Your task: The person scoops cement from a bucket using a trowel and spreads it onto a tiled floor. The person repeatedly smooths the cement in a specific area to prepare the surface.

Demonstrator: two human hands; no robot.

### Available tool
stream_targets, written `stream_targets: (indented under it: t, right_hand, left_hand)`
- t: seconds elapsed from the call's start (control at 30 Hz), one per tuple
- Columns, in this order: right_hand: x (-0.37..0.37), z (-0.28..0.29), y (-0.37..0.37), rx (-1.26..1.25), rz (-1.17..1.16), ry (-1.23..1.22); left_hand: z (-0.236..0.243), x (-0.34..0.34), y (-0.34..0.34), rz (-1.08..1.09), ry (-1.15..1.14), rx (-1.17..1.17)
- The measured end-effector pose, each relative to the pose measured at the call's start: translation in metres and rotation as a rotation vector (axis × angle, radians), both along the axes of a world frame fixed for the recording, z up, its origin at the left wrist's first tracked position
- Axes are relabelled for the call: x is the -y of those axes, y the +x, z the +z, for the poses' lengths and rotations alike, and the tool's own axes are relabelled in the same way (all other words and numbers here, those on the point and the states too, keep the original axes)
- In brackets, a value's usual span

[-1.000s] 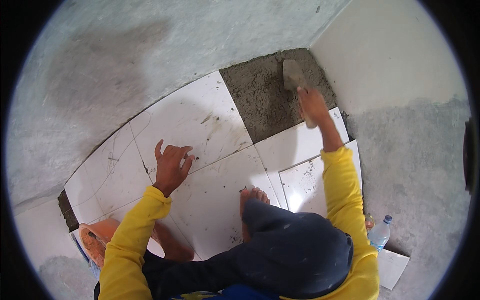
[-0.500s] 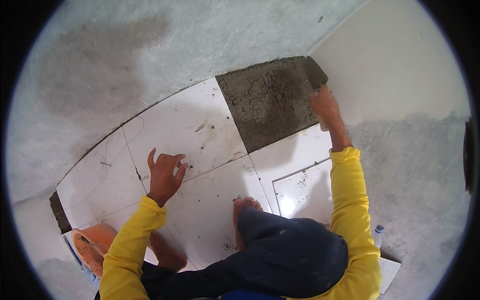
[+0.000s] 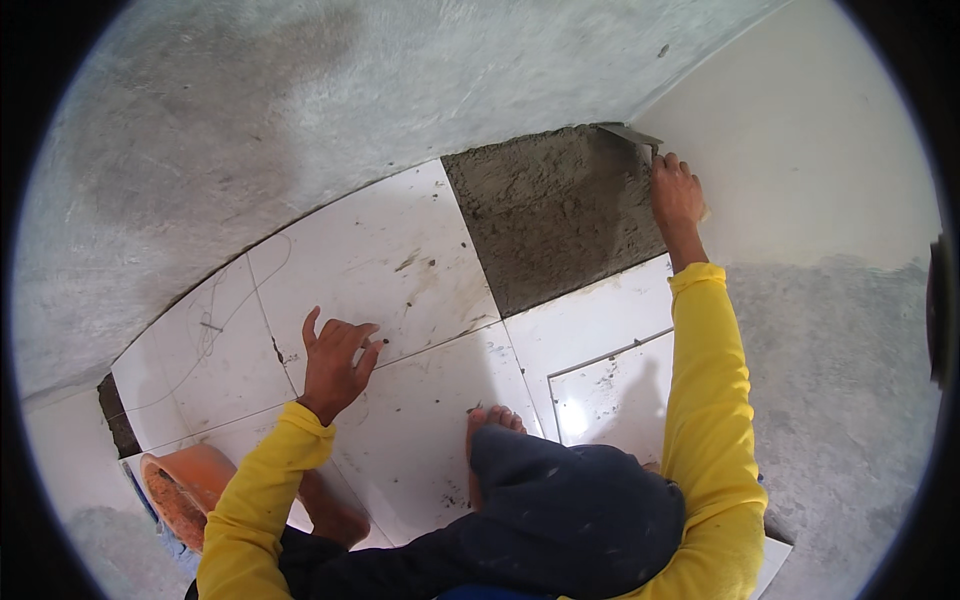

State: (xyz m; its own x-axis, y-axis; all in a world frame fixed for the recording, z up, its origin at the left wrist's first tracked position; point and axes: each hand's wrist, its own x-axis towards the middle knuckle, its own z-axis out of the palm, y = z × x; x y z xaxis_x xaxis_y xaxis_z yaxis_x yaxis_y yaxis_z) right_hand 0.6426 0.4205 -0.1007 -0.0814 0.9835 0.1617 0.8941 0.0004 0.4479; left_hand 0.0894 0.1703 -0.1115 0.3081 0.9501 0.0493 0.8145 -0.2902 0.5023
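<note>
In the far right corner my right hand point(image 3: 678, 195) is closed round the handle of a trowel point(image 3: 632, 134), its grey blade tilted against the far edge of the mortar. The wet grey mortar bed point(image 3: 550, 215) fills a gap among the white floor tiles, rough on the left and darker near the trowel. Over the white tile point(image 3: 380, 255) to the left, my left hand point(image 3: 338, 360) hovers with its fingers apart and nothing in it.
An orange bucket point(image 3: 190, 482) lies tipped beside my left forearm. A loose white tile point(image 3: 615, 395) rests on the floor right of my foot. A thin string point(image 3: 208, 325) crosses the left tiles. Plastered walls point(image 3: 400, 80) bound the far and right sides.
My right hand has moved slightly right, and the trowel blade has turned from lying over the corner to a thin, tilted edge. My left hand stays nearly in place, still spread.
</note>
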Motion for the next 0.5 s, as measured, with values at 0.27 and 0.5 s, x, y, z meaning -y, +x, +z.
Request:
stream_targets:
  t: [0.27, 0.5]
  right_hand:
    - [0.041, -0.001, -0.068, -0.087, 0.159, -0.05]
    - [0.103, 0.016, -0.146, -0.661, -0.028, -0.279]
  left_hand:
    - [0.001, -0.006, 0.003, -0.014, -0.003, 0.009]
    - [0.002, -0.005, 0.001, 0.002, 0.002, 0.0]
